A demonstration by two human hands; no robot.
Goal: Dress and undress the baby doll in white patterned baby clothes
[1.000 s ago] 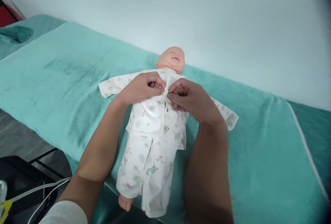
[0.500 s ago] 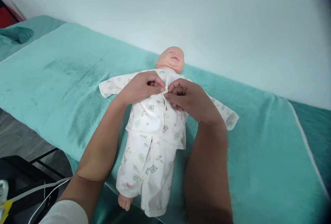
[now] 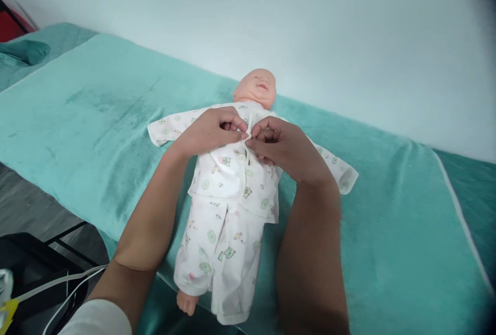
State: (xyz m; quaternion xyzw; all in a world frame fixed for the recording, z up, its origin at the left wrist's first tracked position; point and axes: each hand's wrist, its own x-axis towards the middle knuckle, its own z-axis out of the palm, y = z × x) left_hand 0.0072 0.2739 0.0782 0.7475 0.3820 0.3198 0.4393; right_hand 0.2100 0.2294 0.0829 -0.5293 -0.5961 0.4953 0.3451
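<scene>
A baby doll (image 3: 253,89) lies on its back, dressed in a white printed shirt (image 3: 220,175) and matching trousers (image 3: 228,257). At the chest, my left hand (image 3: 217,128) pinches the shirt's front edge beside a small pale button (image 3: 248,136). My right hand (image 3: 281,146) pinches the other side of the same button, thumb and forefinger close together. The fingertips of both hands almost meet there. Lower on the shirt front another button (image 3: 242,157) shows. The doll's sleeves spread out to both sides, and one bare foot (image 3: 187,303) sticks out of a trouser leg.
The doll rests on a bed with a green velvety cover (image 3: 96,118), set against a pale wall (image 3: 310,30). At the lower left are a black chair-like object (image 3: 31,268) and white cables (image 3: 65,278). Something red (image 3: 11,25) shows at the far left.
Almost nothing differs. Both hands stay at the same button, with only a very slight shift of the fingertips.
</scene>
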